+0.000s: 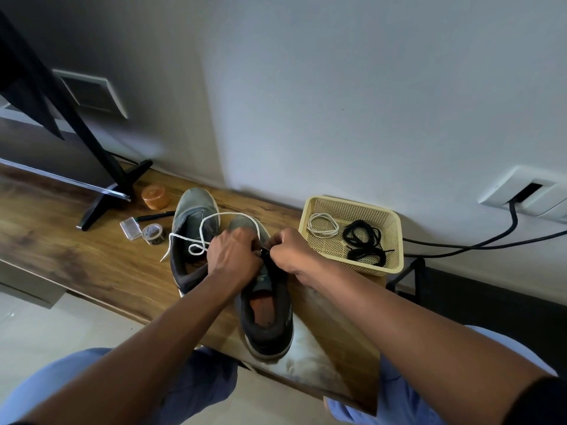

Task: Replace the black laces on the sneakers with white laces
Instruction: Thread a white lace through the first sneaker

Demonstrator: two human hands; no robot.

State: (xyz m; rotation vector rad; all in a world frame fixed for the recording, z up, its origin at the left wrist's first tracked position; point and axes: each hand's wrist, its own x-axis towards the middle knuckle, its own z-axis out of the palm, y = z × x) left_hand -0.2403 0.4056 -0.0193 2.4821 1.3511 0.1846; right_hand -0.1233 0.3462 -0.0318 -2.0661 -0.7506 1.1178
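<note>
Grey sneaker – white lace looping loose past its toe.

A long wooden shelf runs along the wall. On it stand two grey sneakers side by side, a cream plastic basket to their right, and to their left an orange jar, a tape roll, a small clear box, a pen and a black TV stand foot.

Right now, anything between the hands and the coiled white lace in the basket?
Nothing visible. The coiled white lace lies uncovered in the basket, left of the black laces and apart from them. The right hand is nearest, just left of the basket's low wall. Both hands are busy at the right sneaker.
</note>
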